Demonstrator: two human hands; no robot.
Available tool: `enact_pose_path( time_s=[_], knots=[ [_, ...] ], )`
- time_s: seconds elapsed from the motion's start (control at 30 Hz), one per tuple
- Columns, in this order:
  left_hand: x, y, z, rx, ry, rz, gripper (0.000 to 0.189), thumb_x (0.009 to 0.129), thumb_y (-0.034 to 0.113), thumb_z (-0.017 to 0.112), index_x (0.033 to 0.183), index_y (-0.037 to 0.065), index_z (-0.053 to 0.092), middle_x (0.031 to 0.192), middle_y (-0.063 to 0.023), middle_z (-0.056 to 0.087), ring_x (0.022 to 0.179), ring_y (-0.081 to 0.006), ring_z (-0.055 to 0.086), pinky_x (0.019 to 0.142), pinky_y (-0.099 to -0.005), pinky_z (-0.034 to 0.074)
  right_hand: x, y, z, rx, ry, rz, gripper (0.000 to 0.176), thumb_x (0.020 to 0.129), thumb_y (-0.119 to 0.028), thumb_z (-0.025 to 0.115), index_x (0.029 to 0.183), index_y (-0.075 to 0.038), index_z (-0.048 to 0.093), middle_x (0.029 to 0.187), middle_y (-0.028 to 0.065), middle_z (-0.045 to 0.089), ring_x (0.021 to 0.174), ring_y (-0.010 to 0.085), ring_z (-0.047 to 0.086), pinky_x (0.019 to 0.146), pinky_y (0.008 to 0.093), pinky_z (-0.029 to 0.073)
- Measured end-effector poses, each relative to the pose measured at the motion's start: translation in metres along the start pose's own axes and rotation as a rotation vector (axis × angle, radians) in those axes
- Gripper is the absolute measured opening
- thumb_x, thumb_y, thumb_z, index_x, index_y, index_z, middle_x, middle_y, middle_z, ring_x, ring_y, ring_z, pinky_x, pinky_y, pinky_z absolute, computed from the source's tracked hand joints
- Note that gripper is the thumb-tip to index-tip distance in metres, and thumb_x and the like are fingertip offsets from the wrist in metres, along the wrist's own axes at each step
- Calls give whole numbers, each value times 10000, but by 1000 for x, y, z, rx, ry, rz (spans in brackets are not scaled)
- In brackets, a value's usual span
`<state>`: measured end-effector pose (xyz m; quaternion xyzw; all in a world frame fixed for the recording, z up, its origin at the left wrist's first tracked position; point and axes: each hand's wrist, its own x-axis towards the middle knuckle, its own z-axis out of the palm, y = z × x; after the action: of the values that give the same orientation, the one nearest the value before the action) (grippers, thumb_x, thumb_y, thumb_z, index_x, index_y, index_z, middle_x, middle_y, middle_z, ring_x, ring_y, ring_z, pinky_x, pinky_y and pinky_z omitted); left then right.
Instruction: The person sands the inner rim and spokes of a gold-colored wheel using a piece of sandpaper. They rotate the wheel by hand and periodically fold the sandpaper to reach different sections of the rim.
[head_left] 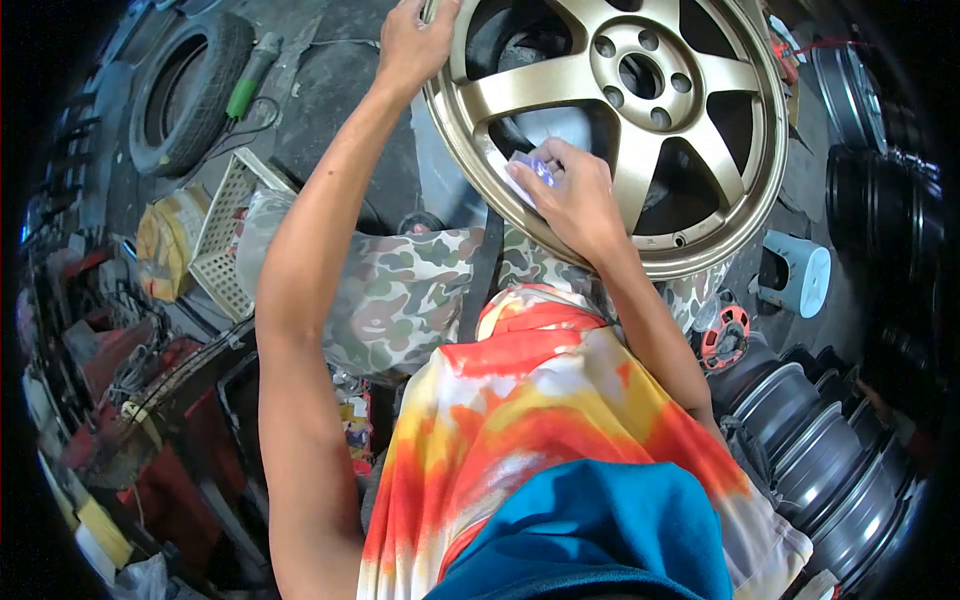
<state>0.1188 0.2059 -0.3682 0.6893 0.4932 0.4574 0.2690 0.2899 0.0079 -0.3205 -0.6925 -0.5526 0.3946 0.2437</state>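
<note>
A gold alloy wheel rim (640, 170) with several spokes rests across my camouflage-covered legs, its face turned up toward me. At the rim's upper left edge is my left hand (415, 45), closed round the outer lip, with the fingertips partly cut off by the top of the view. My right hand (575, 195) is closed on a small crumpled white and purple piece (541, 172), whose material I cannot make out. It presses this against the inner side of the outer lip, at the lower left opening between two spokes.
On the floor at left lie a tyre (190, 95), a green corded power tool (250, 80) and a cream plastic basket (215, 225). A light blue stool (797, 272) and a red reel (726, 336) stand at right. Stacked wheel rims (820, 450) fill the lower right.
</note>
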Motion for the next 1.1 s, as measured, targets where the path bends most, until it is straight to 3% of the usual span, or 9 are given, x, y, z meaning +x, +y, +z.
enact_pose_path(
  time_s=[0.1,0.27,0.37,0.5,0.63,0.7,0.93,1.03,1.1],
  knots=[
    [-1,4,0,9,9,35,364,998,283,614,1178,-27,676,1105,-258,707,1052,-400,677,913,-431,512,9,6,14,-3,123,-139,316,901,-268,754,963,40,717,943,266,715,881,436,679,844,479,516],
    [-3,0,1,22,34,22,368,999,284,614,1186,-28,672,1119,-268,699,1068,-414,670,919,-439,510,11,7,5,-79,66,-157,341,894,-285,760,962,45,713,875,271,713,839,446,690,827,494,523],
    [-1,-6,4,-7,18,34,373,999,289,615,1192,-25,671,1125,-264,699,1076,-414,667,927,-440,509,8,-2,1,-54,-49,0,339,890,-286,762,961,42,714,888,278,716,853,447,692,839,503,522],
    [0,-6,1,19,7,24,369,995,282,616,1190,-26,672,1135,-268,698,1091,-414,664,935,-440,508,19,7,14,24,149,-176,347,880,-301,775,921,37,710,854,270,713,819,418,696,792,481,532],
    [-2,-2,2,-20,14,9,357,991,262,622,1194,-28,671,1101,-260,713,1044,-388,688,911,-421,518,5,4,4,-22,-28,8,345,877,-296,776,922,40,712,862,258,710,816,412,685,801,486,523],
    [-3,8,1,-65,-21,-62,356,989,259,629,1193,-30,671,1085,-254,720,1017,-376,696,901,-414,522,14,8,15,-4,130,-193,348,883,-297,771,912,45,712,899,253,703,844,398,677,818,471,515],
    [-4,3,0,16,6,-4,361,991,262,633,1204,-27,673,1111,-244,720,1050,-358,689,914,-412,515,10,7,0,-79,-41,-128,341,883,-293,767,922,43,726,926,257,700,893,417,668,844,474,509],
    [-3,16,-2,-79,-47,-139,366,990,267,633,1206,-27,672,1132,-249,712,1075,-359,682,927,-415,509,19,5,7,50,30,-182,328,883,-287,761,915,38,732,912,253,698,907,418,663,855,482,505],
    [-3,5,-2,26,1,-8,363,994,271,627,1202,-23,675,1115,-240,718,1072,-358,685,925,-414,509,18,6,4,-58,-10,-195,318,875,-280,761,904,35,733,880,252,701,873,423,673,825,474,519]
  ],
)
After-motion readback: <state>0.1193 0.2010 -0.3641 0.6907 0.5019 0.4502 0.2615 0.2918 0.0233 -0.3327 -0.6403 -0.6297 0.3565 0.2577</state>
